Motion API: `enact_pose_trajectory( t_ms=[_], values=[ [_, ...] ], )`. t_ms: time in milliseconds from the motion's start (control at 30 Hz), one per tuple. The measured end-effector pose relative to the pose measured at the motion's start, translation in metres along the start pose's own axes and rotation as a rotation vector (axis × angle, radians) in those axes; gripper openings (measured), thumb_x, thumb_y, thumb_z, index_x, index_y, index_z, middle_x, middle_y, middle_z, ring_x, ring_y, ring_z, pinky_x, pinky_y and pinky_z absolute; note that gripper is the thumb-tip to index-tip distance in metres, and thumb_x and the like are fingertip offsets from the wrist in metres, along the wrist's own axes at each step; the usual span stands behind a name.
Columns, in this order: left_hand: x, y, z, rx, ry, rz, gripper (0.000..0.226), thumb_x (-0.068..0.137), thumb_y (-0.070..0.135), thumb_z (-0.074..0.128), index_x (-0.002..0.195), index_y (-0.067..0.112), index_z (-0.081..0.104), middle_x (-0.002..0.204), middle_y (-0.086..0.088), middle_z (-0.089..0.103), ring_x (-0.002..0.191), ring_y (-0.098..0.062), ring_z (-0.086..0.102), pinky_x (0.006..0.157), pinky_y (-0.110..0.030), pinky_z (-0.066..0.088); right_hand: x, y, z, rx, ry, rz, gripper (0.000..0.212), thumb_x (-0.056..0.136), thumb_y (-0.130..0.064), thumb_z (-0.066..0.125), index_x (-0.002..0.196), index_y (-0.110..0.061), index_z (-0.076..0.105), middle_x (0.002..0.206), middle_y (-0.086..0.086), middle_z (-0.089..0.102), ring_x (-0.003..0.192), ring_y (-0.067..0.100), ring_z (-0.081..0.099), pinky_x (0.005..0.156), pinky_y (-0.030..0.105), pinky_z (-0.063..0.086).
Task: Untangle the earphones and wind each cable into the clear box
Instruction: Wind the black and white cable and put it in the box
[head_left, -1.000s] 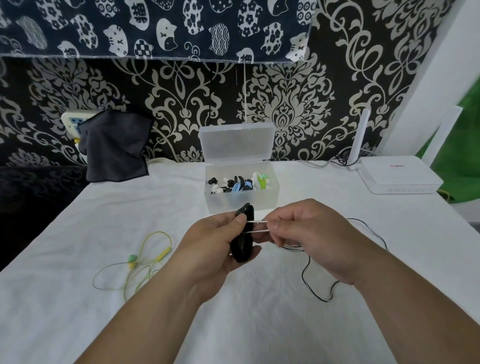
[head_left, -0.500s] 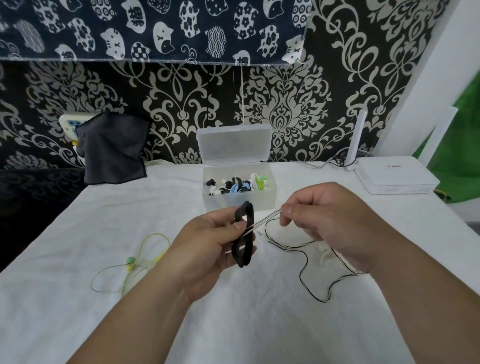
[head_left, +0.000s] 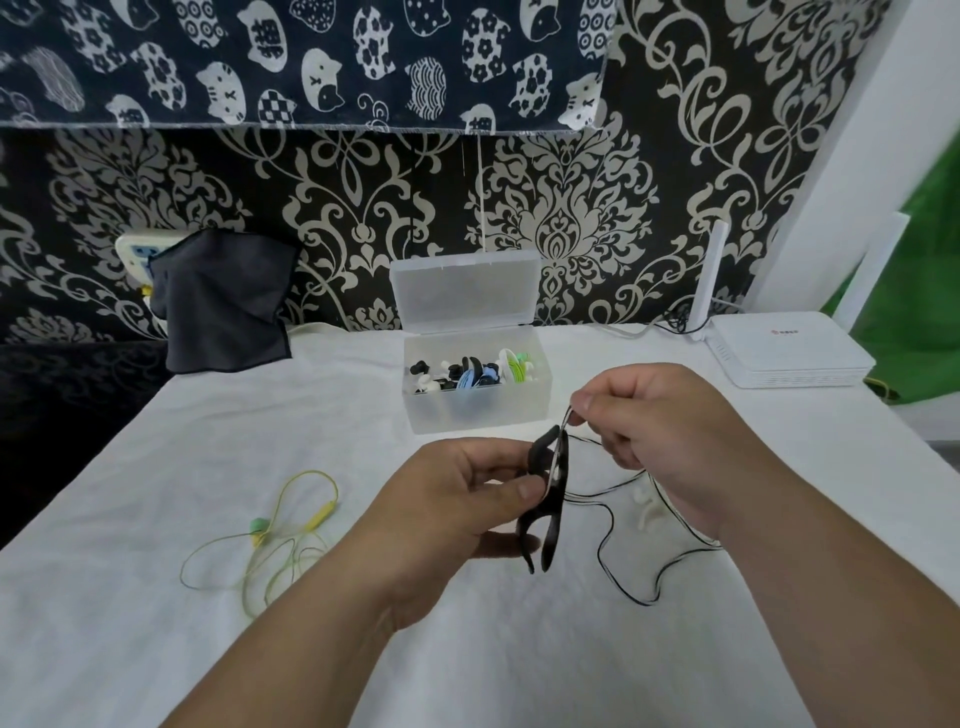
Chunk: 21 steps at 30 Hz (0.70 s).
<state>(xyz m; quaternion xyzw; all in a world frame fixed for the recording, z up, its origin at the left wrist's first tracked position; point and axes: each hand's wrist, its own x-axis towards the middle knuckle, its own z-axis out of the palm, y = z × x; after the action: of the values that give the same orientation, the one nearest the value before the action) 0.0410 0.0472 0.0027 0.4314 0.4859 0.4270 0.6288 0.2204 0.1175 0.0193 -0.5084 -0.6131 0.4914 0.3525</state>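
Writing is seen as a small red mark on the router (head_left: 789, 358), too small to be read. A black winder (head_left: 551, 488) is gripped by the left hand (head_left: 457, 499) near the open clear box (head_left: 478, 413), and the black-and-white earphone cable (head_left: 599, 556) is pinched by the right hand (head_left: 670, 431) just above it, slack lying on the table (head_left: 156, 597).

White-covered table (head_left: 156, 649): clear box (head_left: 478, 410) sits just beyond the fingers (head_left: 522, 491), yellow-green earphones (head_left: 291, 535) lie well left of them, black cable (head_left: 640, 603) loops below-right, white router (head_left: 789, 358) far right.
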Motion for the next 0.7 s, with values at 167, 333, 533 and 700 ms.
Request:
enact_pose_trajectory(
  t_ms=[167,333,533,700],
  values=[
    [0.000,0.002,0.000,-0.021,0.017,0.032,0.021,0.089,0.006,0.065,0.107,0.009,0.075,0.103,-0.007,0.072,0.085,-0.012,0.069,0.073,-0.043,0.059,0.003,0.006,0.003,-0.037,-0.003,0.079,0.027,0.092,-0.020,0.066,0.066,-0.015,0.072,0.053,-0.005,0.044,0.050,0.013,0.037,0.054,0.029,0.031],
    [0.004,0.007,-0.006,-0.107,0.209,0.158,0.015,0.090,0.005,0.063,0.098,0.009,0.075,0.092,-0.008,0.068,0.075,-0.012,0.066,0.067,-0.038,0.059,-0.005,0.010,0.018,-0.244,-0.234,0.146,0.030,0.096,-0.028,0.060,0.072,-0.016,0.074,0.055,-0.008,0.048,0.055,0.015,0.040,0.059,0.029,0.031],
    [0.008,0.006,-0.015,-0.050,0.341,0.198,0.015,0.091,0.009,0.062,0.100,0.012,0.074,0.086,-0.005,0.074,0.078,-0.009,0.068,0.072,-0.034,0.059,-0.014,0.007,0.032,-0.234,-0.471,0.136,0.036,0.104,-0.027,0.047,0.083,-0.012,0.073,0.062,-0.002,0.046,0.052,0.012,0.038,0.055,0.025,0.029],
    [0.007,0.006,-0.016,-0.091,0.357,0.199,0.016,0.091,0.012,0.063,0.102,0.011,0.074,0.090,-0.009,0.073,0.079,-0.010,0.067,0.067,-0.028,0.057,-0.018,0.004,0.033,-0.220,-0.537,0.116,0.036,0.104,-0.025,0.045,0.086,-0.017,0.074,0.067,0.004,0.047,0.064,0.020,0.038,0.064,0.035,0.031]
  ],
)
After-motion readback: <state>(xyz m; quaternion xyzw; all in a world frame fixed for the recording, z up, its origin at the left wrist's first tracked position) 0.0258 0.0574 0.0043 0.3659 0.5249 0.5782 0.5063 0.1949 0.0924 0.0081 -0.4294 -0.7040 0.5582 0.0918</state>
